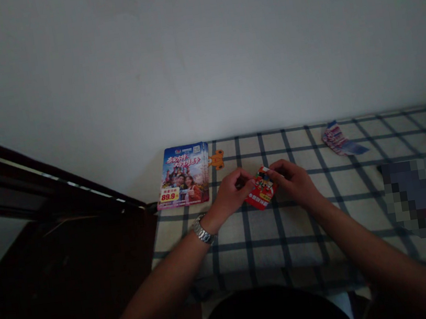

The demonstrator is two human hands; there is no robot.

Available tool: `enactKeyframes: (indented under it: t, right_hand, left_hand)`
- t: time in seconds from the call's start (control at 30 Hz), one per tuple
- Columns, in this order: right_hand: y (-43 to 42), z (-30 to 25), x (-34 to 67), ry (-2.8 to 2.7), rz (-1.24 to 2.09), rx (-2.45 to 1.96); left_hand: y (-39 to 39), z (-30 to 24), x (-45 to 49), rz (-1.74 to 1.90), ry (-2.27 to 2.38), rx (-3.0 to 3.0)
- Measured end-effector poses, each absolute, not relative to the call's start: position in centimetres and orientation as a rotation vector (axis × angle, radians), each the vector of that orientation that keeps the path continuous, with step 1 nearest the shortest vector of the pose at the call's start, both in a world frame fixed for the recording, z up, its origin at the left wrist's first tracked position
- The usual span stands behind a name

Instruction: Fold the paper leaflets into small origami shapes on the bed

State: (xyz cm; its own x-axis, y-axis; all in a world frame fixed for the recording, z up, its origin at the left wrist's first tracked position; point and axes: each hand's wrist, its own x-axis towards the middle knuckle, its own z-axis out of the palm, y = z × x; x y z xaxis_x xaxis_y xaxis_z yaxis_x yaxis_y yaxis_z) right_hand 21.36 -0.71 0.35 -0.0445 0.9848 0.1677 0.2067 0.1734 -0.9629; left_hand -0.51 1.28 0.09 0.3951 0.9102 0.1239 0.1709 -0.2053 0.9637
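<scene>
Both my hands meet over a checked cloth [324, 218] and pinch a small red printed paper [261, 192]. My left hand [231, 191], with a metal watch on the wrist, grips the paper's left edge. My right hand [293, 182] grips its upper right corner. The paper is tilted, with its lower part close to the cloth. The fingers of both hands are closed on it.
A stack of colourful flyers [184, 177] lies at the cloth's left edge, with a small orange paper shape [217, 160] beside it. A folded striped paper [339, 140] lies at the back right. A dark wooden frame [42, 183] runs along the left. A blurred patch covers the right.
</scene>
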Motion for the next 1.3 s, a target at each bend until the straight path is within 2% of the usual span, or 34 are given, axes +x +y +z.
enactKeyframes:
  t: [0.3,1.3]
  right_hand:
    - [-0.9,0.6,21.5,-1.545,0.943,-1.262]
    - [-1.6,1.1,21.2,-1.736,0.902,-1.317]
  left_hand:
    - [0.8,0.5,-0.4,0.851,0.925,1.737]
    - [0.2,0.8,0.3,1.016,0.936,1.689]
